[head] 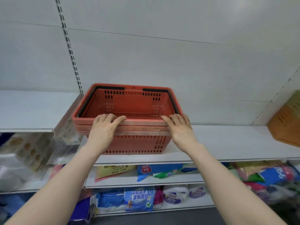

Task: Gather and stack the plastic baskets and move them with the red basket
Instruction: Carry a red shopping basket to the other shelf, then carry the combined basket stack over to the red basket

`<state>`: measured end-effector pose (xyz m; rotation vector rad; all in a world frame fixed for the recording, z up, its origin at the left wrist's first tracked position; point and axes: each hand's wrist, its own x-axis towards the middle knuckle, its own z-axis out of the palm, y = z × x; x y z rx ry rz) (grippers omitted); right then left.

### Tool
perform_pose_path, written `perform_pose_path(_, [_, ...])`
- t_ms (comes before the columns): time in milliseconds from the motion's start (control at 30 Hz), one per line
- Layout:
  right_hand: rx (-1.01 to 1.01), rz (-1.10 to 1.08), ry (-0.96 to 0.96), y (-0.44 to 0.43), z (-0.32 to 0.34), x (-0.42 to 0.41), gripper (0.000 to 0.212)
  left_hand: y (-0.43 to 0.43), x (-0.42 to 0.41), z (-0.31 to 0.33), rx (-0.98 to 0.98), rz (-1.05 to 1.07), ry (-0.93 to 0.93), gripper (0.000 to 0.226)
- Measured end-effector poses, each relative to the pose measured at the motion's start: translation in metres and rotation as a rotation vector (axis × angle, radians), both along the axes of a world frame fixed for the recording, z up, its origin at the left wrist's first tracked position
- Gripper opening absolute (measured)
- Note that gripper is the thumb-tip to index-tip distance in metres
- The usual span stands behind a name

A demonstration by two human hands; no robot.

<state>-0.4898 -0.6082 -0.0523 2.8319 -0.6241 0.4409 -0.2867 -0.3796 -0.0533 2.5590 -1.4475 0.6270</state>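
A stack of red plastic baskets (129,104) stands nested on the white top shelf (227,143), black handles folded down along the rim. My left hand (103,129) lies over the near rim at its left end, fingers curled onto the top edge. My right hand (181,129) rests on the same rim at its right end, fingers hooked over it. Both hands press on the top basket's front edge. The lower baskets show only as stacked rims and one slotted wall.
An orange-brown basket (285,125) sits at the far right of the shelf. Lower shelves hold bagged goods, among them a blue-and-white detergent pack (139,198). Clear-wrapped packs (29,153) fill the left side. A slotted upright (69,46) runs up the back wall.
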Motion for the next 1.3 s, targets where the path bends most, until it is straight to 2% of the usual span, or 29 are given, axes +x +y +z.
perform_pose_path(67, [0.003,0.003,-0.009,0.001,-0.001,0.001,0.066,0.001,0.003,-0.001,0.002,-0.003,-0.007,0.059])
perform_pose_path(200, [0.031,0.032,-0.026,-0.005,0.001,-0.003,0.051,-0.002,-0.001,0.0,-0.031,0.003,0.024,0.038])
perform_pose_path(367, [0.101,0.049,-0.05,-0.019,0.008,-0.045,0.049,-0.012,-0.02,0.001,-0.168,-0.117,0.092,0.04])
perform_pose_path(500, [0.135,-0.025,-0.062,-0.045,0.002,-0.108,0.048,-0.048,-0.068,0.001,-0.277,-0.267,0.123,0.032])
perform_pose_path(633, [0.134,-0.11,-0.015,-0.091,-0.013,-0.198,0.042,-0.115,-0.145,-0.003,-0.287,-0.39,0.13,0.028])
perform_pose_path(733, [0.263,-0.212,-0.007,-0.123,-0.028,-0.276,0.041,-0.173,-0.212,-0.015,-0.273,-0.433,0.252,0.028])
perform_pose_path(867, [0.516,-0.417,-0.239,-0.146,-0.05,-0.374,0.041,-0.249,-0.31,-0.044,-0.263,-0.429,0.603,0.022])
perform_pose_path(933, [0.596,-0.507,-0.35,-0.155,-0.058,-0.414,0.04,-0.285,-0.357,-0.057,-0.248,-0.464,0.702,0.023])
perform_pose_path(1167, [0.732,-0.76,-0.675,-0.211,-0.078,-0.511,0.036,-0.403,-0.475,-0.073,-0.18,-0.582,0.892,0.027])
perform_pose_path(1300, [0.77,-0.834,-0.757,-0.262,-0.082,-0.536,0.035,-0.477,-0.512,-0.074,-0.126,-0.619,0.934,0.033])
